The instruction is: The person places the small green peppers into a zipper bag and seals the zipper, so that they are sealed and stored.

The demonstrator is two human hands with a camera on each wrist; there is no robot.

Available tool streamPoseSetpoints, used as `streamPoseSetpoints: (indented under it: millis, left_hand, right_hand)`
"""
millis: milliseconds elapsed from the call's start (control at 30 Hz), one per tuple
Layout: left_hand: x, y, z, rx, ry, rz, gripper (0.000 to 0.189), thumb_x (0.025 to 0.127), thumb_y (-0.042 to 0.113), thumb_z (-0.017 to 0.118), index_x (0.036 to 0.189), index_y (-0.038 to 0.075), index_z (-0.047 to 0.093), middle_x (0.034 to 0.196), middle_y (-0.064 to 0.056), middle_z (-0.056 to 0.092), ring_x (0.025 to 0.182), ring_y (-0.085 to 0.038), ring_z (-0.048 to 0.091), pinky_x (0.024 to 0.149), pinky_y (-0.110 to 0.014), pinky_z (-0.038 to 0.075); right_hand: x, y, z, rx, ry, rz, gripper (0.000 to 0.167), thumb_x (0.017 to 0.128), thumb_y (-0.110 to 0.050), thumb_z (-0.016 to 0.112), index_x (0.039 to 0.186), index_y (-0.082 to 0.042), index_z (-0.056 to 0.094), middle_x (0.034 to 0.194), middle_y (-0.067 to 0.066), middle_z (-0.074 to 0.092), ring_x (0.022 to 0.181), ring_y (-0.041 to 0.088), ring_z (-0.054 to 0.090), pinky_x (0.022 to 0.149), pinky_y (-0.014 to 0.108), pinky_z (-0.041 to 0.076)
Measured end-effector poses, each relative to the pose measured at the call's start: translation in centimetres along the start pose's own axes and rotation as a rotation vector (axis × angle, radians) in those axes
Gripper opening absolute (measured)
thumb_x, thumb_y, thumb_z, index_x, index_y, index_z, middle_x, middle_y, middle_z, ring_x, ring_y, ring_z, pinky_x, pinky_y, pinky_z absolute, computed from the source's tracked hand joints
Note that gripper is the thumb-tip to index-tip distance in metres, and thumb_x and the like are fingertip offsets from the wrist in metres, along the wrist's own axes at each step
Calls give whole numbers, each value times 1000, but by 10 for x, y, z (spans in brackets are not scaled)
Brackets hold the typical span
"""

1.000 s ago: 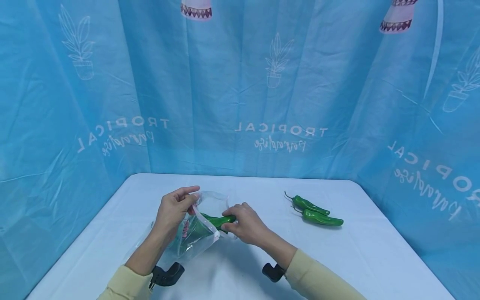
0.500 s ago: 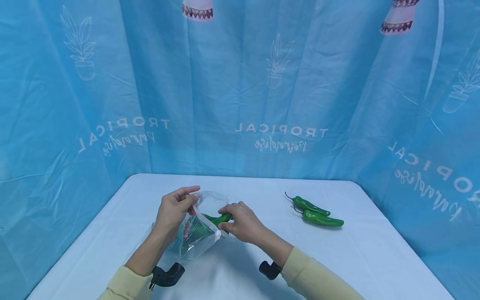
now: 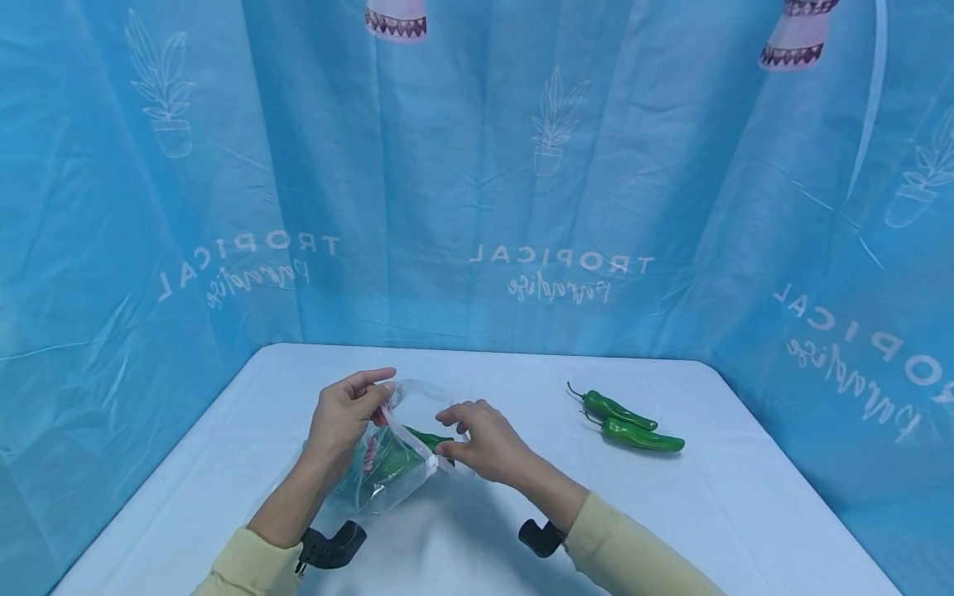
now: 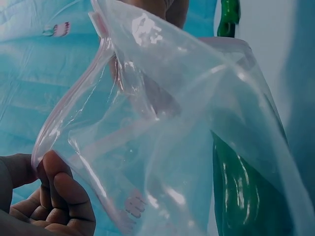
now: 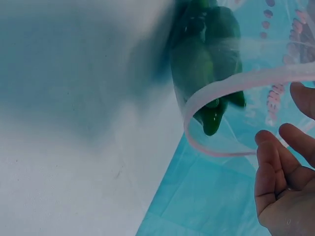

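My left hand (image 3: pixel 339 418) pinches the rim of a clear zip bag (image 3: pixel 391 494), thumb against fingertips; the left wrist view shows this grip at the bag's pinkish zip edge (image 4: pixel 66 105). The bag's mouth gapes toward the right. Inside lie green peppers (image 5: pixel 197 64), seen through the plastic, one tip showing at the opening. At the mouth's right side is my right hand (image 3: pixel 488 443), thumb and fingers spread apart. Nothing is between its fingers in the right wrist view, where the hand (image 5: pixel 288 182) is beside the bag's rim (image 5: pixel 221 88).
Two more green peppers, a rear one (image 3: pixel 614 409) and a front one (image 3: pixel 643 434), lie side by side on the white table (image 3: pixel 522 381), right of the bag. A blue printed curtain (image 3: pixel 477 165) encloses the table's back and sides.
My right hand has pushed a green pepper leftward into the bag and let go of it, its fingers parting. The left hand keeps its pinch on the rim, nearly still.
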State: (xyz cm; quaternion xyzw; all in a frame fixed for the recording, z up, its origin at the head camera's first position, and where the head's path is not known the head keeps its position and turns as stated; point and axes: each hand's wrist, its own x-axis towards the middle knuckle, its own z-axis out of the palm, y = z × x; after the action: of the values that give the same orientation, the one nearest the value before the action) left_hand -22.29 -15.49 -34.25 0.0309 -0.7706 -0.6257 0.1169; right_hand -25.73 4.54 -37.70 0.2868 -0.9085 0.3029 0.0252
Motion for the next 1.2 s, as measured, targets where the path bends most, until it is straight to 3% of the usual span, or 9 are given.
streamPoseSetpoints:
  millis: [333, 567, 1033, 1200]
  left_hand:
    - [1, 0, -2, -4, 2, -12, 33, 92, 20, 58, 123, 9, 61, 77, -1, 60, 63, -10, 55, 66, -24, 49]
    - [1, -1, -3, -4, 0, -11, 33, 92, 21, 58, 124, 10, 61, 76, 2, 59, 64, -10, 55, 67, -23, 49]
    - [1, -1, -3, -11, -3, -9, 34, 92, 21, 59, 124, 10, 60, 75, 2, 59, 63, -10, 56, 69, -23, 49]
    - [2, 0, -2, -6, 3, -14, 33, 92, 22, 59, 123, 11, 61, 75, 4, 58, 63, -9, 55, 68, -23, 49]
  right_hand:
    - [-15, 14, -16, 96, 64, 28, 39, 83, -29, 71, 119, -16, 64, 113, 0, 65, 99, 15, 56, 74, 26, 48]
    - [-26, 26, -29, 107, 129, 38, 36, 83, -28, 72, 116, -17, 65, 112, 0, 66, 99, 16, 56, 80, 36, 50]
    - [-49, 71, -45, 148, 211, 193, 38, 80, -31, 73, 116, -23, 64, 108, -5, 66, 101, 14, 58, 88, 39, 49]
    - [-57, 86, -50, 162, 220, 253, 37, 80, -30, 73, 115, -25, 63, 108, -6, 66, 103, 15, 58, 87, 35, 49]
